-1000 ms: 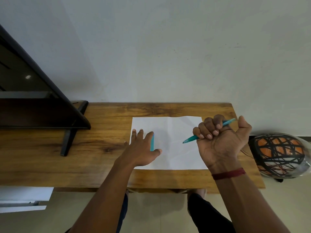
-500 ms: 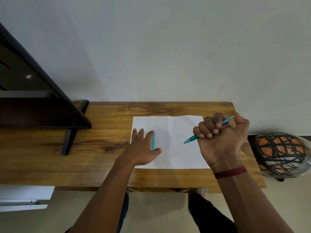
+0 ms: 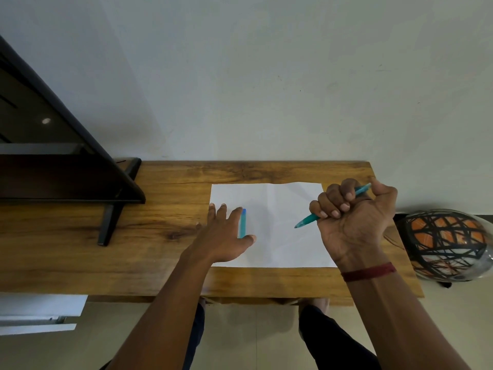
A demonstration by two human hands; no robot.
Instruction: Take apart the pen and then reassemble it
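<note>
Step, prob.: pen (image 3: 306, 220) w/ cap off, mid-task; taking apart or rejoining, can't tell. R hand (image 3: 352, 220) clenched round pen above paper (image 3: 280, 204), tip toward L. L hand (image 3: 224, 236) flat on paper, fingers straight, grasping nothing; cap (image 3: 243, 222) lies betw. index & thumb. Next: L must pinch cap, line up w/ tip. Pen middle hidden in fist; other parts not seen.

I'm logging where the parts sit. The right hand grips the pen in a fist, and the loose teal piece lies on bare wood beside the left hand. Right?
Not quite: the head view shows the loose teal piece on the white paper, not bare wood. It does lie beside the left hand, and the right hand grips the pen in a fist.
</note>
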